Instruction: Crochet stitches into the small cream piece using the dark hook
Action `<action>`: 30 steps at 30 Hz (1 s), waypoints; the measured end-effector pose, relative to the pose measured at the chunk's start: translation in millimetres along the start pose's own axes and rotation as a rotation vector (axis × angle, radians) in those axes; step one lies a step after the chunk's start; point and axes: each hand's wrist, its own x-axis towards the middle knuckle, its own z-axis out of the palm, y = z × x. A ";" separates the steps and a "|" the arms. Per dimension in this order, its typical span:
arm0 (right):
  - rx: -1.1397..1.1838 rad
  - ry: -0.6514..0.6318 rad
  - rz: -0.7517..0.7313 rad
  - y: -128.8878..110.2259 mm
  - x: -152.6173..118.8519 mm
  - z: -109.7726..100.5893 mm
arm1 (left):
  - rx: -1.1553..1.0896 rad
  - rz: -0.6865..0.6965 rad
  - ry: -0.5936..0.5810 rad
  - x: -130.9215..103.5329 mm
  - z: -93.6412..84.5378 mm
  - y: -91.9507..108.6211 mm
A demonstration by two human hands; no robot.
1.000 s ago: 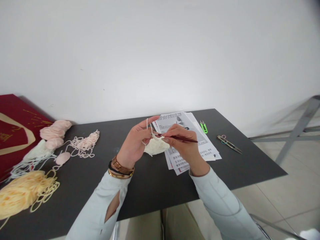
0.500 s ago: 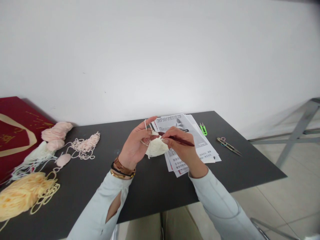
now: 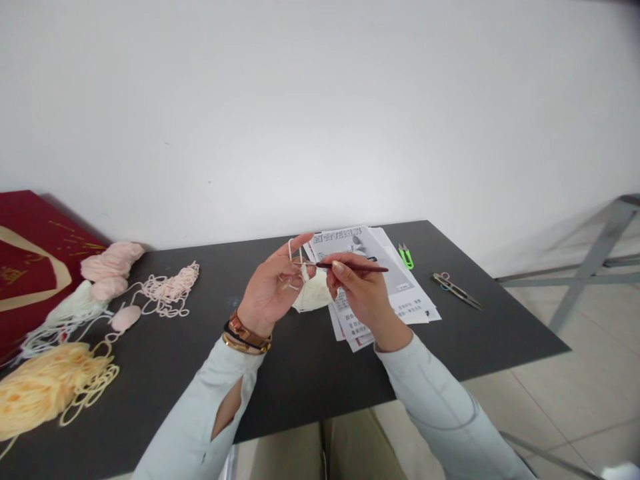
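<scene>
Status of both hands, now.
Left hand: holding yarn, index finger extended.
Right hand: closed on the hook.

We see soft, even brightness, strongest on the wall mid-frame, a faint shadow by the metal stand at right, a darkened upper-right corner and blur lower right.

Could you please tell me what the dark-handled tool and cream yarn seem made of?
Tool handle: smooth, reddish-brown, perhaps wood or plastic; its thin, pale shaft looks metallic. Cream yarn: soft, matte fibre, judging by its pliant, looped strand; cotton or synthetic, unclear.
</scene>
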 end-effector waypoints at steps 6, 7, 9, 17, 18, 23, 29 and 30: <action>0.057 0.081 0.006 -1.5 -1.1 3.8 | -0.014 0.049 -0.090 -1.2 1.5 -0.1; 0.057 0.106 0.000 -1.7 -1.4 4.8 | -0.011 0.061 -0.103 -1.5 2.2 -0.1; 0.073 0.142 0.008 -2.0 -2.1 6.8 | -0.010 0.091 -0.132 -1.9 3.0 -0.7; 0.271 0.129 0.114 -4.7 -4.3 9.0 | 0.034 0.119 -0.206 -2.7 1.0 -7.4; 0.279 0.121 0.119 -5.5 -4.1 8.7 | 0.053 0.138 -0.210 -3.3 1.1 -8.1; 0.308 0.190 0.129 -8.6 -1.6 7.5 | 0.188 0.266 -0.145 -7.4 6.0 -10.3; 0.327 0.266 0.180 -7.0 0.6 7.0 | 0.226 0.281 -0.059 -11.0 14.1 -15.7; 0.332 0.272 0.195 -6.5 0.7 6.8 | 0.238 0.297 -0.059 -11.1 14.5 -17.1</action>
